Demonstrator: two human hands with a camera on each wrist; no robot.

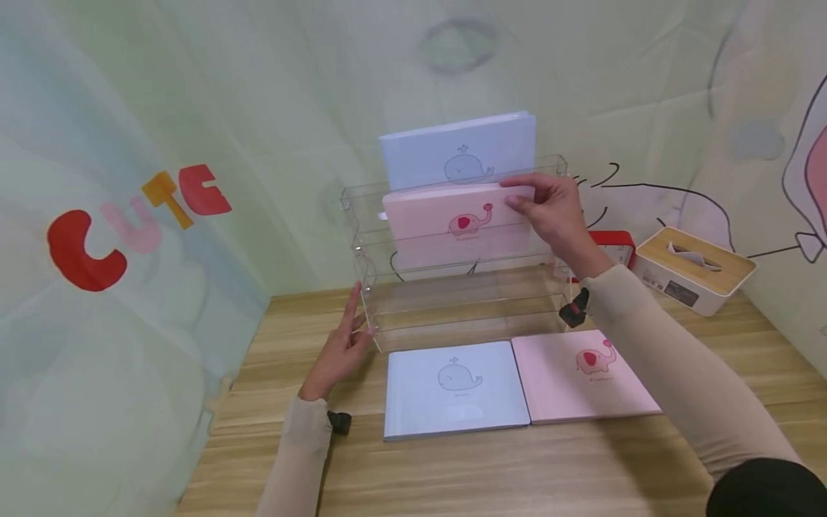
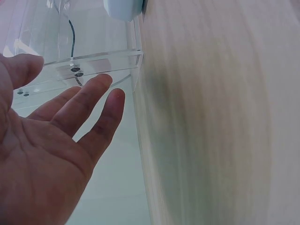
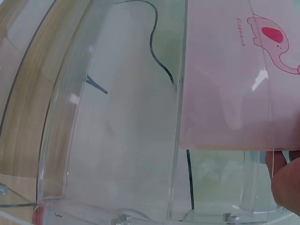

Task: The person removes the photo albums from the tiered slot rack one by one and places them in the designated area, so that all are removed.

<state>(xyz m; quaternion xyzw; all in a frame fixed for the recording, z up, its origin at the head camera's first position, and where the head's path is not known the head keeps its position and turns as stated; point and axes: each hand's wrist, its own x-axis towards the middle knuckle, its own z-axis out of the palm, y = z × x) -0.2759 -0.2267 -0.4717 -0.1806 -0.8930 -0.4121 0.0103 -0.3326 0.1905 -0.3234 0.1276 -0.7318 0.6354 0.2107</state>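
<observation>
A clear acrylic rack (image 1: pixel 468 321) with several tiers stands at the back of the table. My right hand (image 1: pixel 552 208) pinches the upper right corner of a pink elephant book (image 1: pixel 426 233), which stands upright in an upper tier. Behind it, in the top tier, rises a light blue whale book (image 1: pixel 413 158). My left hand (image 1: pixel 336 355) is at the rack's lower left side, its fingers extended; in the left wrist view the fingers (image 2: pixel 89 101) are close to the panel, but contact is unclear. In the right wrist view, my right hand (image 3: pixel 287 183) shows only partly.
Before the rack, a blue whale book (image 1: pixel 420 395) and another pink elephant book (image 1: pixel 549 380) lie flat side by side. Right of the rack are a red clock (image 1: pixel 610 237) and a tissue box (image 1: pixel 691 266). A printed cloth (image 1: pixel 291 129) hangs behind the table.
</observation>
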